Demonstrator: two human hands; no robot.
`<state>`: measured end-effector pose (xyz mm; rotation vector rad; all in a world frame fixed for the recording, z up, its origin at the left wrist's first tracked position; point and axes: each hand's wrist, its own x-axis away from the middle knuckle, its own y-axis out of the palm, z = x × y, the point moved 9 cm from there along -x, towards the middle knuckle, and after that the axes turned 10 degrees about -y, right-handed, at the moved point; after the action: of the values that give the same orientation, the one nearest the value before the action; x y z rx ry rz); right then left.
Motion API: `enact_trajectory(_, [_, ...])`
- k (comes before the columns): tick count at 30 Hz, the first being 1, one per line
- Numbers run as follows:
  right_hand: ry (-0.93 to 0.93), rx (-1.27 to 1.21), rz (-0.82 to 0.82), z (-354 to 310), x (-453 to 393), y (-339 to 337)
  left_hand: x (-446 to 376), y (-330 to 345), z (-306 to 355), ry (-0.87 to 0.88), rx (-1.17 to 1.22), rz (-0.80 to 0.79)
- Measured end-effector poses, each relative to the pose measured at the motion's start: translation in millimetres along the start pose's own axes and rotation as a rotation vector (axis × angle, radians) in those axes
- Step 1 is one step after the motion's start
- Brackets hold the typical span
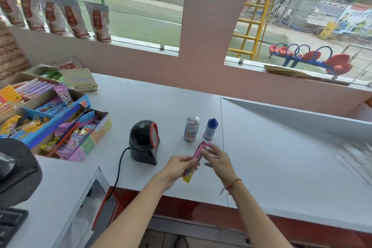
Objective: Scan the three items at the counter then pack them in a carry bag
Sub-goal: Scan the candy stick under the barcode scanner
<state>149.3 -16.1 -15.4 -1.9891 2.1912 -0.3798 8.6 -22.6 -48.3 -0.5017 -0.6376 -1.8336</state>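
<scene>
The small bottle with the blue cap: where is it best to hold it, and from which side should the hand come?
Grip the white body of the bottle, below the tapered blue cap, which looks too pointed to hold. It stands upright, so probably come from its right: the clear tube stands close on its left, and the left hand holds the pink packet in front.

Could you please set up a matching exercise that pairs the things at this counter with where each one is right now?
Things:
1. pink-and-yellow packet
2. blue-capped bottle
3. barcode scanner
4. clear tube

Places:
A. upright, between the scanner and the bottle
B. gripped in the left hand
C. upright, just right of the tube
D. farthest left, with a black cable running from its base

Pairs: 1-B, 2-C, 3-D, 4-A
</scene>
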Motion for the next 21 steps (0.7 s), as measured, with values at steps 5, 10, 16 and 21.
enact_trajectory(5, [0.045, -0.235, -0.021, 4, 10, -4, 11, 15, -12, -0.041, 0.079, -0.176])
enact_trajectory(10, [0.063, -0.429, 0.149, -7, 5, -8, 19, 0, -18, 0.027, 0.358, -0.16])
enact_trajectory(16, [-0.093, -0.254, 0.199, -78, -25, 34, 21, -27, -12, 0.071, 0.984, 0.022])
enact_trajectory(21, [-0.137, -0.184, 0.122, -97, -40, 56, 20, -43, -4, 0.106, 1.073, 0.096])
